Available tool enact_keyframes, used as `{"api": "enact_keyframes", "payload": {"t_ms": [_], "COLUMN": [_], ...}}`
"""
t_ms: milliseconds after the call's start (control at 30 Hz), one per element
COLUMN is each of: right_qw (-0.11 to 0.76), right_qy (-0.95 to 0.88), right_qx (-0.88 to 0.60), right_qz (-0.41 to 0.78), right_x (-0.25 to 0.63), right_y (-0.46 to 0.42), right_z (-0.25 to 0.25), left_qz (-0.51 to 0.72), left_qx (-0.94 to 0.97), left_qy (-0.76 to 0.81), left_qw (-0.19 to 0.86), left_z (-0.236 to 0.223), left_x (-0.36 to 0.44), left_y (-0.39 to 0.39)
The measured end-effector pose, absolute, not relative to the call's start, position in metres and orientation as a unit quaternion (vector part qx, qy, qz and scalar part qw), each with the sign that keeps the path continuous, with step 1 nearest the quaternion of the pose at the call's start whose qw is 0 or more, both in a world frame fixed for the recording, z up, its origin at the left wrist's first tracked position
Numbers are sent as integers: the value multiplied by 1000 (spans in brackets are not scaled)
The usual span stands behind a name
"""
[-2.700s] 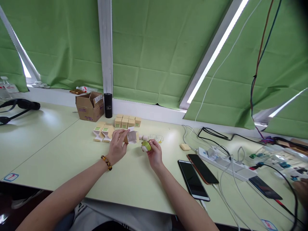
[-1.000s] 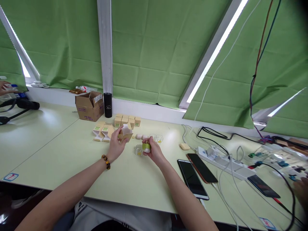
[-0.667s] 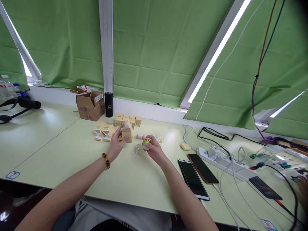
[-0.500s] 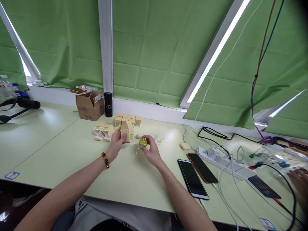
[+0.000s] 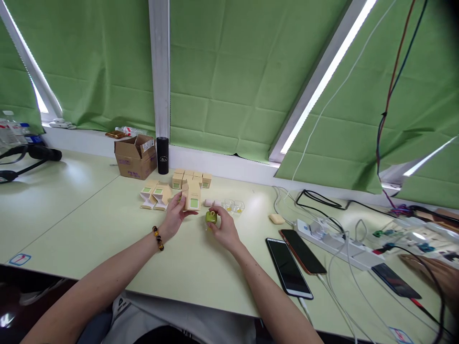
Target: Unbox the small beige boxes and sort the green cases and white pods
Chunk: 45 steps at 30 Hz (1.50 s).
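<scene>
My left hand (image 5: 175,216) is closed around a small tan cardboard box (image 5: 194,195), which it holds upright above the table. A green square label shows low on the box's front. To the right, my right hand (image 5: 224,229) pinches a small rounded green object (image 5: 211,217) with a pale loop on top; its exact kind is unclear. Two tan boxes with open flaps (image 5: 162,197) stand left of my left hand. Behind it is a row of several similar boxes (image 5: 206,180). Small clear plastic cups (image 5: 238,207) with yellow bits sit beyond my right hand, beside a pinkish cylinder (image 5: 211,203).
A brown carton (image 5: 134,162) and a black tumbler (image 5: 162,155) stand near the wall. Two phones (image 5: 289,267) lie right of my forearm, by a white power strip (image 5: 337,243) with tangled cables. A headset (image 5: 39,154) rests far left. Another person's blurred hand (image 5: 432,274) is far right.
The box in my left hand has turned, so its green label faces me more squarely. My right hand has shifted slightly left and down with the green object. The other person's hand has moved inward.
</scene>
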State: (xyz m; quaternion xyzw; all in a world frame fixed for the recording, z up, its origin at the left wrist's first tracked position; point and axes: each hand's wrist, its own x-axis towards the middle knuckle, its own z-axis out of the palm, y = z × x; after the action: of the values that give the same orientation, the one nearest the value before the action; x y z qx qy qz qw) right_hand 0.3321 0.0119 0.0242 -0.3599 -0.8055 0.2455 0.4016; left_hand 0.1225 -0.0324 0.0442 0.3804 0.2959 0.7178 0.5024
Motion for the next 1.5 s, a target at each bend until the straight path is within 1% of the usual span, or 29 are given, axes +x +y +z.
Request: {"api": "enact_keyframes", "payload": {"t_ms": [333, 600, 800, 900, 1000, 1067, 1133, 1333, 1500], "right_qw": [401, 371, 331, 356, 431, 482, 505, 511, 513], "right_qy": [-805, -829, -848, -851, -835, -814, -797, -746, -705], "right_qx": [-371, -372, -384, -362, -316, -290, -282, -317, -310], "right_qz": [234, 191, 156, 136, 131, 144, 172, 288, 378], "right_x": [338, 337, 336, 335, 333, 330, 326, 315, 314], "right_y": [11, 8, 8, 5, -3, -11, -18, -30, -27], "right_z": [30, 31, 31, 35, 41, 45, 47, 43, 40], "left_qz": [723, 717, 709, 706, 706, 707, 704, 674, 632], "left_qx": [374, 356, 355, 361, 371, 380, 393, 446, 478], "left_qy": [290, 262, 247, 249, 259, 270, 285, 336, 337], "left_qw": [503, 540, 557, 556, 544, 532, 518, 484, 508], "left_z": [42, 42, 43, 43, 42, 41, 41, 41, 37], "left_x": [122, 121, 121, 122, 123, 125, 127, 134, 136], "left_y": [-31, -31, -32, -32, -32, -34, -36, -42, -43]}}
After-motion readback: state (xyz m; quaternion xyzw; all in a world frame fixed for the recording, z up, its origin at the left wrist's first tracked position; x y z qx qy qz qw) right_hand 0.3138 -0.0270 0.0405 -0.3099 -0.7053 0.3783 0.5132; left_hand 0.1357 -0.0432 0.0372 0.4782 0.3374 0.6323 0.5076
